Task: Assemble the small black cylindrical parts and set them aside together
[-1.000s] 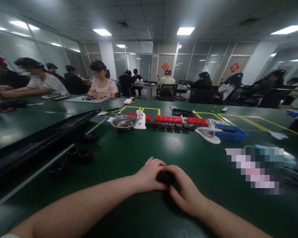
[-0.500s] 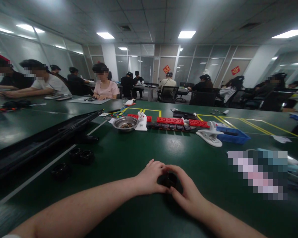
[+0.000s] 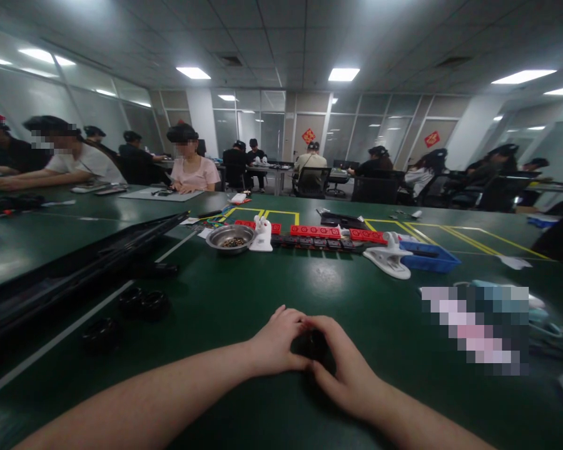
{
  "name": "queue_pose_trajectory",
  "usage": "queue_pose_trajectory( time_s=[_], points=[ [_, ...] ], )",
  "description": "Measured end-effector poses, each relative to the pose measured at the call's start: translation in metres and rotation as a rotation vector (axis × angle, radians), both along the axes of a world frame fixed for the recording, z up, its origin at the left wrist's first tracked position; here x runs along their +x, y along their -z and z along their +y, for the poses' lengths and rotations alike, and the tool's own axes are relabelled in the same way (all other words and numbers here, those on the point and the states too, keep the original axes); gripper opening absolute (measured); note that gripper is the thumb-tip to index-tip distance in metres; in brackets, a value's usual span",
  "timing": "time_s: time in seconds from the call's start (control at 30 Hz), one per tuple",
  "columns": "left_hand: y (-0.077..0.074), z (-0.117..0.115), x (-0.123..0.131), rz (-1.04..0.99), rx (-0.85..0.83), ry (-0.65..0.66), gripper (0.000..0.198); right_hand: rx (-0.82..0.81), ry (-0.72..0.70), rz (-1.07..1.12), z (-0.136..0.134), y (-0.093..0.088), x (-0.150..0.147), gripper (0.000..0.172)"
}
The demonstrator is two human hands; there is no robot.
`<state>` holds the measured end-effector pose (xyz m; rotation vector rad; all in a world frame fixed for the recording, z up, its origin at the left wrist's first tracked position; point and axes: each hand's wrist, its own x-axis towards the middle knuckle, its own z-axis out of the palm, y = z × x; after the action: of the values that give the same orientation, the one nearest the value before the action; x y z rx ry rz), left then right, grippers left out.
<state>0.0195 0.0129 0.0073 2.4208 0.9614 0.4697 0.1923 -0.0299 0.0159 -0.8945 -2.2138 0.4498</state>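
My left hand (image 3: 279,344) and my right hand (image 3: 342,362) meet low in the middle of the view, just above the green table. Their fingers curl from both sides around a small black round part (image 3: 316,340). It is dark and mostly covered, so its exact kind does not show. Fingertips of the two hands touch or nearly touch at its far and near sides. Left of my hands lie several black ring-shaped parts (image 3: 154,305), one (image 3: 101,334) nearer to me than the others.
A long black trough-like piece (image 3: 75,278) runs along the left. Ahead stand a metal bowl (image 3: 229,239), a white stand (image 3: 261,236), red blocks (image 3: 315,231), a white clamp-like piece (image 3: 389,257) and a blue tray (image 3: 434,261). Across the table sits a person (image 3: 192,169).
The view has shifted slightly, so the table items appear a little further left. Both hands stay around the black part, with its opening now less visible.
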Motion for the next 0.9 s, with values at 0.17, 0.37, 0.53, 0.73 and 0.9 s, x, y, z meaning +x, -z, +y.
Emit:
queue_pose_trajectory(
  time_s=[0.17, 0.37, 0.53, 0.73, 0.9],
  points=[
    [0.0014, 0.0011, -0.0002, 0.012, 0.003, 0.016, 0.041, 0.087, 0.19, 0.02, 0.0029, 0.001, 0.0008, 0.05],
    [-0.002, -0.0013, 0.0001, -0.003, 0.004, 0.014, 0.044, -0.015, 0.151, -0.006, 0.0048, 0.0006, 0.0001, 0.032],
    [-0.0034, -0.0016, 0.0, 0.002, 0.003, 0.004, 0.044, -0.023, 0.018, 0.038, 0.0006, -0.0016, 0.0017, 0.045],
    [-0.0034, -0.001, 0.0006, 0.008, -0.013, 0.015, 0.04, -0.029, 0.215, 0.049, 0.0031, 0.0003, 0.0018, 0.038],
    [-0.0027, -0.0009, 0.0006, 0.01, -0.001, 0.017, 0.051, 0.022, 0.112, -0.006, 0.0018, -0.0012, 0.0021, 0.036]
  ],
)
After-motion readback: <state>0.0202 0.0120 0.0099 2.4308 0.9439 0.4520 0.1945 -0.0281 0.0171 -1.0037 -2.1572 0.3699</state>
